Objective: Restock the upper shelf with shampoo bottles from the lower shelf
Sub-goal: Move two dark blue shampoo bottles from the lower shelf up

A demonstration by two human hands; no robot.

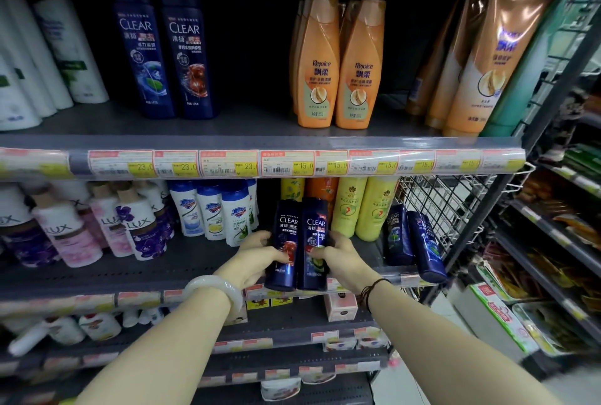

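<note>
I see my left hand (257, 255) wrapped around a dark blue Clear bottle with a red picture (282, 247), thumb across its front. My right hand (338, 256) grips a second Clear bottle (314, 245), the one with a green and yellow picture low on its label. The two bottles stand upright and touch side by side, their bases level with the front edge of the lower shelf (97, 277); I cannot tell whether they rest on it or are lifted clear.

The lower shelf holds Lux bottles (136, 229) at the left, white bottles with blue caps (211, 209) in the middle, and yellow bottles (349, 209) just behind my right hand. Two more blue Clear bottles (413, 238) lean at the shelf's right end, beside a wire basket (445, 203).

On the upper shelf (244, 126) two tall Clear bottles (162, 53) stand upright, touching. To their right is a bare gap, then orange Rejoice bottles (338, 66) in two rows. White bottles (48, 53) stand at the far left and large brown-capped tubes (478, 60) at the right. Price tags (286, 164) run along the upper shelf's front rail.

A pale bangle (214, 290) sits on my left wrist and a dark cord (370, 290) on my right.
</note>
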